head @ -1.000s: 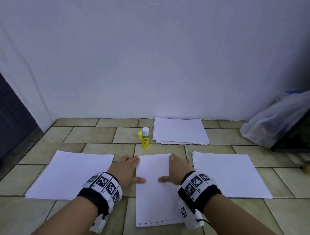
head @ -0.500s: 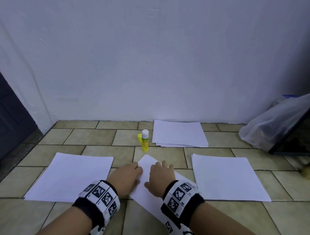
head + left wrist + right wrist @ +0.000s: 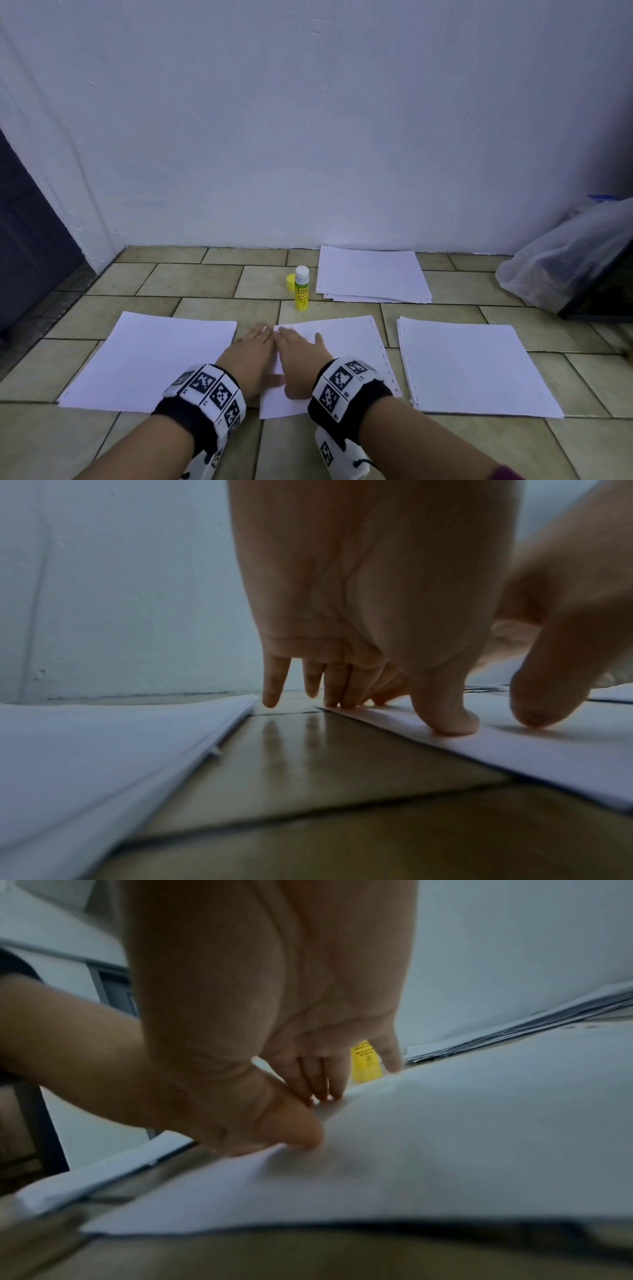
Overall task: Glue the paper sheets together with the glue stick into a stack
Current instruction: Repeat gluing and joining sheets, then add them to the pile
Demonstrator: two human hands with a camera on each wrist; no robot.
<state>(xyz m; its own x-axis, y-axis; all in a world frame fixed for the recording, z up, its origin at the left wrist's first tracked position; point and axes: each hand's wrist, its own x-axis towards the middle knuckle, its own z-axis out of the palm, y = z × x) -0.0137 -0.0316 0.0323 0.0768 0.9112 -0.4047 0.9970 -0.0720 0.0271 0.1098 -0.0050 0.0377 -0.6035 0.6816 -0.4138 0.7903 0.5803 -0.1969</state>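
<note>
Both hands flat on the middle sheet (image 3: 342, 346) on the floor (image 3: 191, 281): left hand (image 3: 251, 356) at its left edge, fingers straight, thumb pressing paper; right hand (image 3: 301, 359) beside it, fingers spread, palm down. Glue stick (image 3: 301, 288) upright, uncapped, just beyond.

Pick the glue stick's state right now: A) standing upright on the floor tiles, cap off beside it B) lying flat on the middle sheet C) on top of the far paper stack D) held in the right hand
A: the glue stick stands upright on the floor tiles with its yellow cap off beside it, left of the far paper stack; both hands are on the middle sheet.
</note>
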